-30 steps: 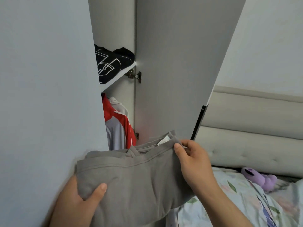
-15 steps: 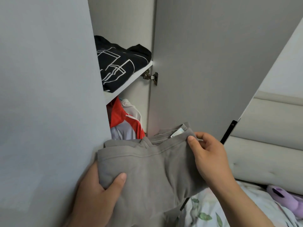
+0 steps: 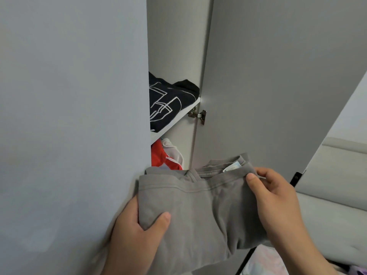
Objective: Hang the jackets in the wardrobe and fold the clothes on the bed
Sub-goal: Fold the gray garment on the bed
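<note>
Grey folded garment, soft knit with ribbed collar, is being held before the open wardrobe. Left hand is gripping its near corner, thumb on top; right hand is pinching the collar by a white label, writing unreadable. Beyond, a black top with white line print is lying on the shelf.

Home bdrm: wardrobe w/ door open, folded black top on its shelf, red & white jacket hanging below; padded headboard & patterned bedding at right.
</note>
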### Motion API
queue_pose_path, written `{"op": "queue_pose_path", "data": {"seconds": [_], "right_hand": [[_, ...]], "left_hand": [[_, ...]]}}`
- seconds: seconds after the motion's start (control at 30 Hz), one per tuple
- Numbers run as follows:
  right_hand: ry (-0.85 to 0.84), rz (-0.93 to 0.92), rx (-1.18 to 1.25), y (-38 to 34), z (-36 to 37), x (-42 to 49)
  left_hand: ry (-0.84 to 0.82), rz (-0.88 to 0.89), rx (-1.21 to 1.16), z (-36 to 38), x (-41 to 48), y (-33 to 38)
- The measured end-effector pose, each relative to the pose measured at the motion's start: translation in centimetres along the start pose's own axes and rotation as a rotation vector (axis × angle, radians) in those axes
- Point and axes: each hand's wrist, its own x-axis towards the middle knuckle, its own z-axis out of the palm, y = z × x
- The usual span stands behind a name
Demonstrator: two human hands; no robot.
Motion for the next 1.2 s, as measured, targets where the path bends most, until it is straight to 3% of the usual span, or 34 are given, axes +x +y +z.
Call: {"op": "queue_pose_path", "data": {"seconds": [0.17,0.4,0.73,0.83,0.97,1.2], "right_hand": [[-0.002,-0.128,0.109,-1.8,-0.4,4.5],[-0.051,-0.356,0.207,-4.2,0.9,14.2],[-0.165,-0.497,0.422,-10.5,8.7,27.2],[-0.237,-0.515,0.409,-13.5,12.2,30.2],[-0.303,-0.539,0.402,-16.7,16.9,33.9],[-0.528,-0.348,0.341,-15.3,25.2,36.9]], "left_hand": [[0.141,0.018,-0.035,3.2,2.1,3.2],[0.274,0.243,-0.087,6.6,6.5,9.0],[0.7,0.412,-0.009,7.8,14.7,14.4],[0.848,0.368,-0.022,7.4,17.0,15.0],[0.923,0.352,0.03,7.4,19.8,16.2],[0.962,0.159,0.143,5.5,23.8,15.6]]}}
